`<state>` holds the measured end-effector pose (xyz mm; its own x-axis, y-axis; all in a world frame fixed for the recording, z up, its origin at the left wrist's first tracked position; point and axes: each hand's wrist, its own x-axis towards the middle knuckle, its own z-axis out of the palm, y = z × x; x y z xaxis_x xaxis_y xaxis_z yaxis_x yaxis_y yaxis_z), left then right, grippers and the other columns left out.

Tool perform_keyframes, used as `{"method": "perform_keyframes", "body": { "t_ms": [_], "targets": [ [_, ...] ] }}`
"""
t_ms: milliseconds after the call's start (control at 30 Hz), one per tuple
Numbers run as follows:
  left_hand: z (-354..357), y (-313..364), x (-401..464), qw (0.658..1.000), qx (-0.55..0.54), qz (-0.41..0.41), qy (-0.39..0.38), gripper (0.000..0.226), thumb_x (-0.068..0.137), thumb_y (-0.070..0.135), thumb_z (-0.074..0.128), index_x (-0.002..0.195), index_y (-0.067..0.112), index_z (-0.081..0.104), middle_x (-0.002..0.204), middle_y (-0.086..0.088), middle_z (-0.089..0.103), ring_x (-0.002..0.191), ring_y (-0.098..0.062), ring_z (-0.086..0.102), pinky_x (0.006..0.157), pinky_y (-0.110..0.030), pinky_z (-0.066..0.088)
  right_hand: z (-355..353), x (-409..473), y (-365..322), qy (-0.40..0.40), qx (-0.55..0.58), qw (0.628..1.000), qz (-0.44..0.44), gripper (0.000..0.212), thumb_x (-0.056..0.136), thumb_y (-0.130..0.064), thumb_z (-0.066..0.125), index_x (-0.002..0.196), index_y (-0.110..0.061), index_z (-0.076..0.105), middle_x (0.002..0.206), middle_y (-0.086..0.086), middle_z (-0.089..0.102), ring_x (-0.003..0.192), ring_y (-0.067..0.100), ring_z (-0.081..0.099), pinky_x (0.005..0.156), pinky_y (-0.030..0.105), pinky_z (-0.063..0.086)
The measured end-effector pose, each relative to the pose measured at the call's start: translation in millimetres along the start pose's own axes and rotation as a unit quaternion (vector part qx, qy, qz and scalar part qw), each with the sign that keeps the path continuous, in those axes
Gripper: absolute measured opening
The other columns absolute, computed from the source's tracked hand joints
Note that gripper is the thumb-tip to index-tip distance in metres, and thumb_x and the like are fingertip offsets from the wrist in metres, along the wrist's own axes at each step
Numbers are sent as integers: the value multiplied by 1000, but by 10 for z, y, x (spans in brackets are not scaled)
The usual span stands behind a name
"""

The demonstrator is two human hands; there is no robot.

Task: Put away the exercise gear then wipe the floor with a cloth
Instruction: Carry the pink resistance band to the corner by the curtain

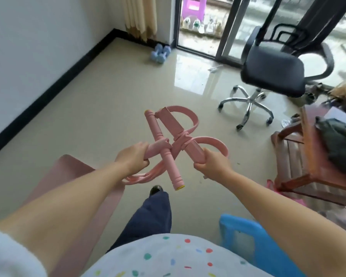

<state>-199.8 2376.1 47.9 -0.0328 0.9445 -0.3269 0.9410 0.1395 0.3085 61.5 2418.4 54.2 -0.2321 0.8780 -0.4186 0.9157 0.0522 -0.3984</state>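
Observation:
A pink pedal resistance puller (pixel 168 136) hangs in the air before me, its foam handle bar crossing the foot bar with its two foot loops. My left hand (pixel 133 156) grips the pink bands near the crossing. My right hand (pixel 212 162) grips the near end of the foot bar. Loose pink tubes droop below my left hand. A pink exercise mat (pixel 68 176) lies on the floor at lower left, under my left arm. Two pale blue dumbbells (pixel 160 53) sit on the floor by the far wall.
A black swivel office chair (pixel 272 70) stands at the right, near the glass sliding door (pixel 198 23). A wooden chair (pixel 300 168) with a dark bag (pixel 340 144) is at the far right. A blue plastic stool (pixel 246 236) sits beside my right leg. The tiled floor (pixel 108 96) is glossy.

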Motion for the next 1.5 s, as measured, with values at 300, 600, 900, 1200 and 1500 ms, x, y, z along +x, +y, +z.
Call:
{"method": "perform_keyframes", "body": {
  "t_ms": [300, 600, 900, 1200, 1500],
  "targets": [
    [-965, -181, 2091, 999, 6, 18, -26, 37, 82, 20, 56, 118, 22, 48, 117, -1, 57, 101, -29, 58, 69, -30, 40, -917, 1822, -488, 10, -1, 999, 36, 30, 81, -38, 55, 109, -30, 49, 79, -10, 65, 50, 5, 65, 58, 27, 53],
    [-1569, -373, 4201, 999, -5, -26, -23, 38, 82, 21, 55, 119, 20, 46, 118, -2, 56, 103, -29, 58, 76, -35, 46, -1775, 4063, -758, -6, 2, 1000, 0, 21, 78, -36, 55, 97, -27, 52, 80, -8, 65, 47, 5, 64, 61, 33, 57],
    [-2508, -793, 5662, 991, -48, -126, -9, 24, 87, 18, 53, 95, 26, 32, 111, -2, 55, 79, -21, 46, 64, -30, 33, -2600, 6297, -1697, -87, -71, 991, -71, 16, 78, -33, 55, 92, -26, 50, 80, -8, 65, 49, 5, 65, 56, 26, 52],
    [-3604, -2137, 7569, 987, -23, -154, -31, 24, 90, 24, 52, 106, 16, 37, 100, -4, 54, 80, -30, 56, 63, -32, 41, -2809, 8470, -3101, -116, -35, 990, -70, 23, 75, -31, 53, 96, -24, 53, 74, -8, 67, 49, 7, 66, 64, 32, 57],
    [-4598, -2914, 9324, 992, 6, -97, -74, 23, 89, 26, 51, 107, 18, 40, 105, -2, 53, 78, -27, 55, 59, -32, 38, -3213, 10033, -3940, -123, 18, 992, -7, 25, 78, -30, 56, 103, -22, 53, 80, -3, 67, 59, 13, 69, 64, 34, 60]
  ]
}}
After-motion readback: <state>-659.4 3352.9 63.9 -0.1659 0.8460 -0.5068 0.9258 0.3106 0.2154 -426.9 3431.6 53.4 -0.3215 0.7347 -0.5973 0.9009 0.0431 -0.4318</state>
